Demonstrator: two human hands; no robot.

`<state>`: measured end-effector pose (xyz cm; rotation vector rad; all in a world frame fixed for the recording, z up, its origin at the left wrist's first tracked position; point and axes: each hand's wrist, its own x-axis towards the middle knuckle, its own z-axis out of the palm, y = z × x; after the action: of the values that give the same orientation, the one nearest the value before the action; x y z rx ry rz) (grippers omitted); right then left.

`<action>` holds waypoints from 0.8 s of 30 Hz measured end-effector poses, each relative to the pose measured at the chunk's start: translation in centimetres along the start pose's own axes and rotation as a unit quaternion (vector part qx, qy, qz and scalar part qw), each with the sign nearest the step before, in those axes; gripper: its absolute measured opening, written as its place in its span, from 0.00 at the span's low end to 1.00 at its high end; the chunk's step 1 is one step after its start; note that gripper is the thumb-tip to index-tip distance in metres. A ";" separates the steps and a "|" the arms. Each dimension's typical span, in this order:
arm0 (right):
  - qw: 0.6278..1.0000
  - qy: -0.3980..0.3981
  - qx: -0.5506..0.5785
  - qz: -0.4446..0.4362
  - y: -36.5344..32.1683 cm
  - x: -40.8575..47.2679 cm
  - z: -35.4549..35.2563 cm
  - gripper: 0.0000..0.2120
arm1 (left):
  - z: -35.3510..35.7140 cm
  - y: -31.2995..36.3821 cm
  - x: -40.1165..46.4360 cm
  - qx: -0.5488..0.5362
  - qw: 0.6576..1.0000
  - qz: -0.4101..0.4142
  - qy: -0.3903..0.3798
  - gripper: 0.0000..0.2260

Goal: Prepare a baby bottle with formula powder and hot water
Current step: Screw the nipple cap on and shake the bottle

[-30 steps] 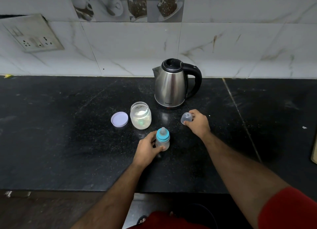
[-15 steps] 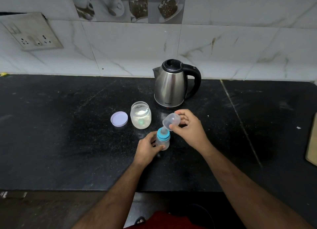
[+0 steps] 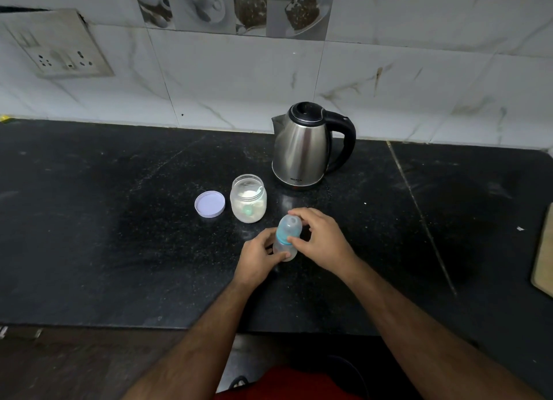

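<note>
A small baby bottle [image 3: 283, 247] with a blue collar stands on the black counter [image 3: 119, 235]. My left hand [image 3: 258, 257] grips its body from the left. A clear dome cap [image 3: 289, 224] sits over the bottle's top, with my right hand [image 3: 320, 241] closed around it. Just behind stands an open jar of white formula powder [image 3: 248, 202] with a scoop inside. Its lilac lid [image 3: 209, 203] lies flat to the jar's left. A steel electric kettle [image 3: 302, 148] with a black handle stands further back, lid closed.
A tiled wall runs along the back of the counter, with a socket plate [image 3: 57, 47] at upper left. A light wooden board [image 3: 543, 256] pokes in at the right edge. The counter's front edge runs just below my forearms.
My right hand picked the clear cap up from the counter near the kettle, carried it left, and now holds it over the bottle's top. My left hand stayed on the bottle.
</note>
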<state>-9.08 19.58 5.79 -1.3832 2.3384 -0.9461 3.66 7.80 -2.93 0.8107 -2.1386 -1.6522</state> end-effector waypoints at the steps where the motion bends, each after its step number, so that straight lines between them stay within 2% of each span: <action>1: 1.000 -0.001 -0.003 -0.001 0.0 0.0 0.0 0.27 | 0.0 -0.1 0.1 -0.001 1.000 0.000 -0.001 0.25; 16: 0.999 0.013 -0.021 -0.024 0.0 0.2 0.4 0.27 | 0.4 -0.8 0.1 -0.017 1.000 0.001 0.014 0.23; 24: 0.999 0.016 -0.037 0.003 -0.4 -0.5 1.0 0.28 | 0.1 -0.4 0.1 0.013 1.000 0.007 0.001 0.24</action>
<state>-8.00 19.48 5.23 -1.3978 2.4215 -0.8950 3.64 7.76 -3.30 0.8033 -2.1645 -1.6195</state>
